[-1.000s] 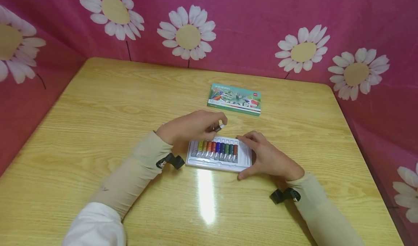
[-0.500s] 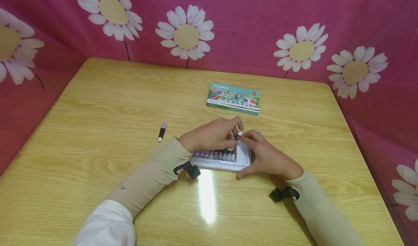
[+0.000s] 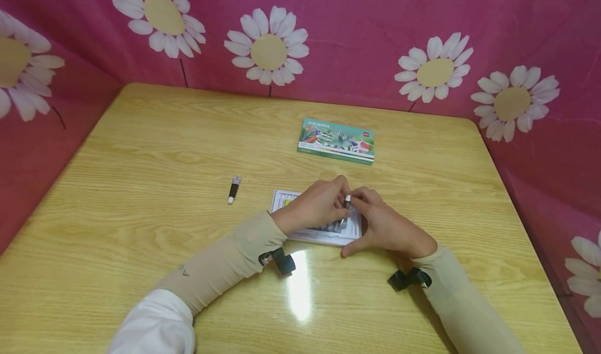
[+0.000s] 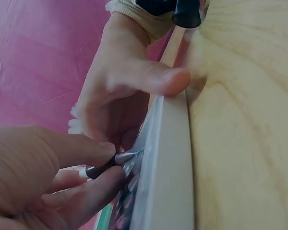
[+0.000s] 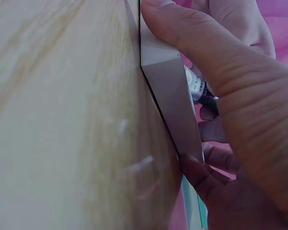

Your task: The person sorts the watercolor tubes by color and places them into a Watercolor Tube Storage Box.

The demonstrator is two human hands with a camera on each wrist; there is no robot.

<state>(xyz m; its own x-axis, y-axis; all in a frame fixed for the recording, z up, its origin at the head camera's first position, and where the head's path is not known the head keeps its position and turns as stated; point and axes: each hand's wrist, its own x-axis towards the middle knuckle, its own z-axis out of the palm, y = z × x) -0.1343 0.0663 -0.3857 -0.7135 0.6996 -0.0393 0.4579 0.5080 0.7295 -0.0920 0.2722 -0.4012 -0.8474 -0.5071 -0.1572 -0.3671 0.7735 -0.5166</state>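
Note:
My left hand (image 3: 319, 205) pinches a small dark paint tube with a white cap (image 3: 347, 199) between thumb and fingers, above the right part of the white plastic tray (image 3: 328, 238). In the left wrist view this tube (image 4: 105, 167) slants, its crimped end close to the tray's inside. My right hand (image 3: 389, 226) grips the tray's right end, thumb at the near corner and fingers at the far side. Several coloured paint tubes lie side by side in the tray, mostly hidden under my left hand. The right wrist view shows the tray's end wall (image 5: 173, 100) up close.
A black paint tube (image 3: 233, 190) lies on the wooden table (image 3: 155, 161), left of the tray. Behind the tray rests a green printed paint box (image 3: 335, 141). A pink cloth with daisies (image 3: 347, 46) hangs around the table's back and sides.
My left hand has moved right across the tray with the pinched tube, from its far middle edge to its right part, uncovering the black tube on the table. My right hand stays put.

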